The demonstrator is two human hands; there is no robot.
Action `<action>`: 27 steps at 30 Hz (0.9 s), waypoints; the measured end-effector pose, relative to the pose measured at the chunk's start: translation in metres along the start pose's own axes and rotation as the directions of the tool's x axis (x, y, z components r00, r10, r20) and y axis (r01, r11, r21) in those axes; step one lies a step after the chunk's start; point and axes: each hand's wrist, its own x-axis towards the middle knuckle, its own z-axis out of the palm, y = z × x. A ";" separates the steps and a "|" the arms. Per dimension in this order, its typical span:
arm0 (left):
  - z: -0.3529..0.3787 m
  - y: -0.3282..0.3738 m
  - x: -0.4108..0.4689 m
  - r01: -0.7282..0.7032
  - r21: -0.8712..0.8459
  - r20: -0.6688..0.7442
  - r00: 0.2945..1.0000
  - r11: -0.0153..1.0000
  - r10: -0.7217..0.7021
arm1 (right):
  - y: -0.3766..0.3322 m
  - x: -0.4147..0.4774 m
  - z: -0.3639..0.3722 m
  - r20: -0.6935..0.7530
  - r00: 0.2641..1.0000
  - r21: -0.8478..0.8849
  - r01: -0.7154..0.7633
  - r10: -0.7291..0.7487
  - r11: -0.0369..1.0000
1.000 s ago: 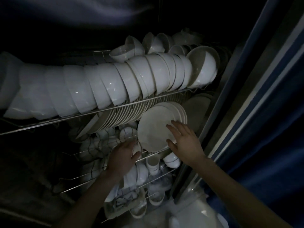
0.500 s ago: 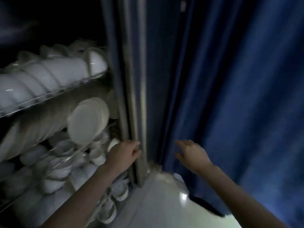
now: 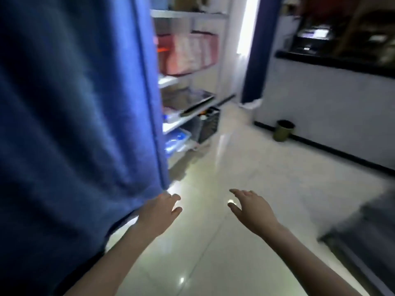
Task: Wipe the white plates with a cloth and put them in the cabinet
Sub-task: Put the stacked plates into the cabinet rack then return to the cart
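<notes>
curtain (image 3: 74, 103): blue | floor (image 3: 235, 210): glossy cream | bin (image 3: 284, 130): olive | counter edge (image 3: 333, 63): black

A glossy pale tiled floor (image 3: 245, 178) bears an olive round bin (image 3: 284, 130) at its far edge. Leftward stands a black slatted crate (image 3: 209, 127)

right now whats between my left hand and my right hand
Nothing but bare glossy tiled floor lies between the left hand and the right hand; the head view shows it.
</notes>
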 end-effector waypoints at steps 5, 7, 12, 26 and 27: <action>0.059 0.207 0.126 -0.410 -0.057 0.141 0.899 0.910 0.414 | 0.196 -0.112 -0.041 -0.069 0.870 0.034 -0.488 0.489 0.872; 0.080 0.286 0.159 -0.528 -0.068 0.163 0.831 0.846 0.532 | 0.255 -0.148 -0.058 -0.095 0.770 0.037 -0.631 0.631 0.775; 0.125 0.471 0.227 -0.758 -0.107 0.151 0.627 0.644 0.764 | 0.386 -0.204 -0.097 -0.169 0.592 0.040 -0.795 0.788 0.605; 0.209 0.807 0.359 -0.917 -0.090 0.147 0.374 0.389 0.916 | 0.681 -0.235 -0.133 -0.216 0.437 -0.081 -0.899 0.873 0.430; 0.217 0.826 0.369 -0.916 -0.083 0.145 0.380 0.394 0.914 | 0.704 -0.234 -0.135 -0.211 0.446 -0.092 -0.895 0.870 0.436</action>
